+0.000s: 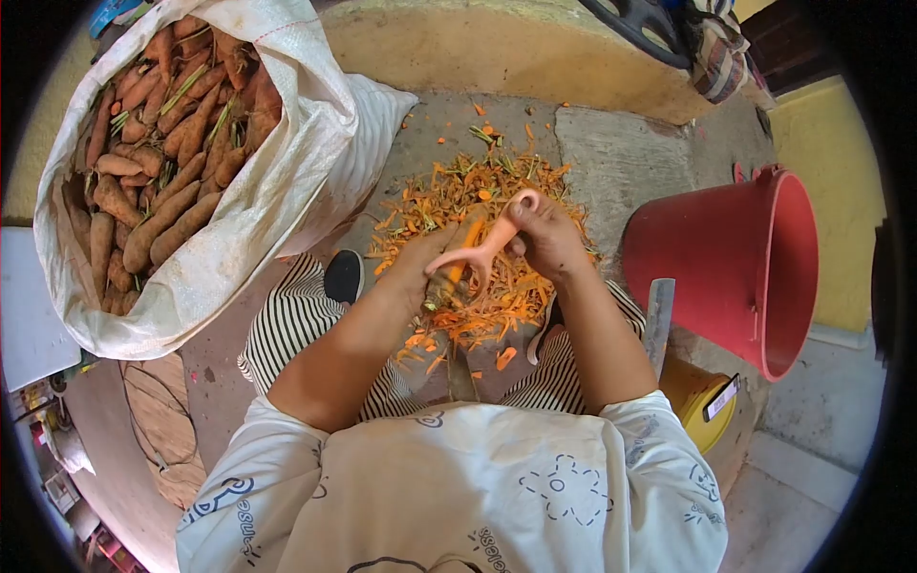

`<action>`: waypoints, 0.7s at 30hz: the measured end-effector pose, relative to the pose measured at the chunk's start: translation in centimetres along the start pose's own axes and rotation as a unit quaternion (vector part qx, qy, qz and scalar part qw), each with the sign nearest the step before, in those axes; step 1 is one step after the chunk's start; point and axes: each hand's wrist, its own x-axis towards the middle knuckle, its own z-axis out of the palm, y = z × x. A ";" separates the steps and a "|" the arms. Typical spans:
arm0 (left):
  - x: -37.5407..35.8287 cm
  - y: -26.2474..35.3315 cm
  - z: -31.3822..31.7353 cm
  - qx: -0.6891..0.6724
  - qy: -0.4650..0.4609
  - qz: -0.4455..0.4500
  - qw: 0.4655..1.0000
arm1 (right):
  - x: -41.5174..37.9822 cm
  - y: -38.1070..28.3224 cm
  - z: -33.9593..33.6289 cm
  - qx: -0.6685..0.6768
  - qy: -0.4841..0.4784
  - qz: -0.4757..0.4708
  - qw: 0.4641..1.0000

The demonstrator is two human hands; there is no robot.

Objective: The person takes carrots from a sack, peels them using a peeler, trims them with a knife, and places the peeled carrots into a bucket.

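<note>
My left hand is wrapped round a carrot, whose surface shows bright orange strips beside brown skin. My right hand grips the handle of a pink Y-shaped peeler. The peeler's forked head lies over the carrot, close to my left fingers; whether its blade touches cannot be made out. Beneath both hands, a heap of orange peelings spreads over the floor between my feet.
A white sack of unpeeled carrots stands at the upper left. On the right are a red bucket and a yellow bucket, with a flat metal blade nearby. A low wall runs behind the heap.
</note>
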 end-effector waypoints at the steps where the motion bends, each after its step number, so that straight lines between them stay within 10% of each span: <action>1: 0.0 -0.3 0.0 0.006 0.011 0.002 1.000 | 0.2 -0.6 -0.4 -0.010 0.065 -0.017 0.998; 6: 0.2 -0.9 -0.2 0.005 0.002 -0.032 0.999 | 1.3 -3.3 -3.9 -0.086 0.269 -0.177 0.943; 15: -0.7 -0.3 1.1 -0.012 -0.017 -0.020 1.000 | -0.7 -0.5 1.0 0.013 -0.126 -0.019 0.992; 21: 0.0 -1.2 0.0 -0.054 -0.044 -0.008 0.998 | 1.7 -2.6 -4.9 -0.077 0.261 -0.142 0.952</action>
